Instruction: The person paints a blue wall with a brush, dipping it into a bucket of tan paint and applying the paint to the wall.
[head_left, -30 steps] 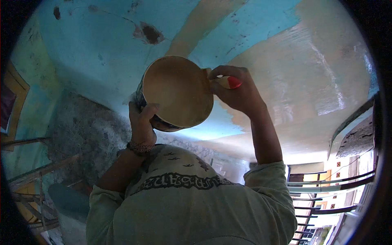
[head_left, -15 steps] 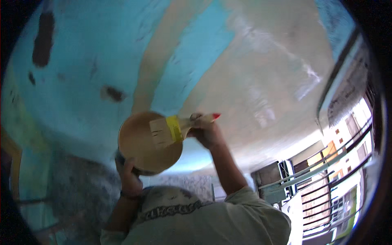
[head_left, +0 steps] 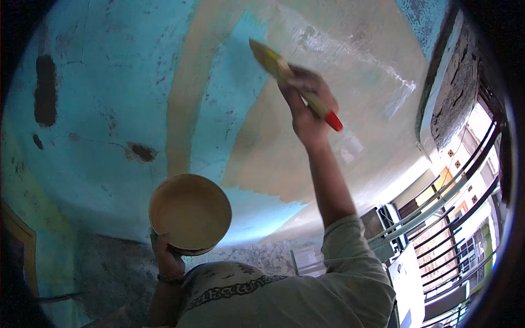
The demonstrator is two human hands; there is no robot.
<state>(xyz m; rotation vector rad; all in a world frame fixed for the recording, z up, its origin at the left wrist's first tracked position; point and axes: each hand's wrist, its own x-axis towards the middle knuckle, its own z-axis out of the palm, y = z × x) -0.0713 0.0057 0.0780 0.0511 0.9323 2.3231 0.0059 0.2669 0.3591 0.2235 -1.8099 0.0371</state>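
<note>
My right hand (head_left: pixel 306 104) grips a wide paintbrush (head_left: pixel 268 57) with a red-tipped handle, raised against the painted wall; whether the bristles touch the wall I cannot tell. The wall (head_left: pixel 126 82) is turquoise with dark damaged patches, a beige band and a large beige area at the right. Lower down, my left hand (head_left: pixel 167 254) grips the rim and side of a round container (head_left: pixel 190 212) holding beige paint; some of those fingers are hidden behind it.
A metal railing (head_left: pixel 448 229) curves along the right beside a bright opening with buildings beyond. A grey object (head_left: pixel 372 221) stands near it. At the lower left are a yellow-framed opening (head_left: pixel 24 246) and mottled grey floor (head_left: pixel 109 262).
My right hand has lifted the brush from the container up and rightward toward the wall. The container has moved lower and slightly left in view as the camera view shifted.
</note>
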